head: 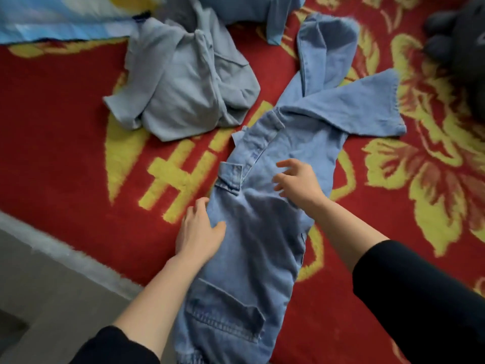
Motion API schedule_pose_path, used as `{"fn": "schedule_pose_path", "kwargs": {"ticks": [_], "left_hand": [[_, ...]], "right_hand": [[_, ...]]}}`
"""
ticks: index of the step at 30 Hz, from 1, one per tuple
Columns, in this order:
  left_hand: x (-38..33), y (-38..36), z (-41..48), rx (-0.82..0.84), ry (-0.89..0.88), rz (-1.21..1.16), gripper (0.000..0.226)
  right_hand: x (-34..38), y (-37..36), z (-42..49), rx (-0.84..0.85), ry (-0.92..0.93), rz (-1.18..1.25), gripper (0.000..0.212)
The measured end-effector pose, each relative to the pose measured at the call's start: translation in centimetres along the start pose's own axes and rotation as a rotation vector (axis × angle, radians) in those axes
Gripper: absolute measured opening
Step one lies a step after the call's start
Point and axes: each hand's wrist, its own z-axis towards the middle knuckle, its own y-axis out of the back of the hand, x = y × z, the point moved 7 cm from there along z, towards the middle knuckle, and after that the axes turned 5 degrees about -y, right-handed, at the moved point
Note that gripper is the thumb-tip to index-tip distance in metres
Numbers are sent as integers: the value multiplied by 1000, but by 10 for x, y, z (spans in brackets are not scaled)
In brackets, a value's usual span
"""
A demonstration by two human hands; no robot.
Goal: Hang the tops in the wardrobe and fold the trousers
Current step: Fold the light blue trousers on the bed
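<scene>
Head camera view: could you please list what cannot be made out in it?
All in the head view:
1. Denim trousers: near end cut off by the bottom edge.
2. Dark soft object: cut off by the right edge, unidentifiable.
3. Blue garment: cut off by the top edge, blurred.
4. Left hand: blur hides whether it pinches the trousers' edge.
</scene>
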Motion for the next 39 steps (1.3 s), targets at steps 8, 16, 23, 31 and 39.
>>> {"fn": "schedule_pose_path", "kwargs": {"ticks": [8, 16, 23, 31, 39], "left_hand": [[-99, -9, 122, -62, -348, 129, 77], [-155, -41, 173, -21, -588, 194, 64], [-175, -42, 191, 93, -652, 0, 64], [-194, -68, 243, 270, -554, 303, 64], [-193, -59, 250, 121, -535, 334, 84]], "right_hand": [[-12, 109, 89, -371, -129, 203, 22], [-35, 146, 161, -494, -404, 629, 31], [-6, 218, 156, -922, -156, 115, 45], [49, 209, 201, -757, 52, -570, 36], [129, 100, 281, -435, 273, -708, 72]]}}
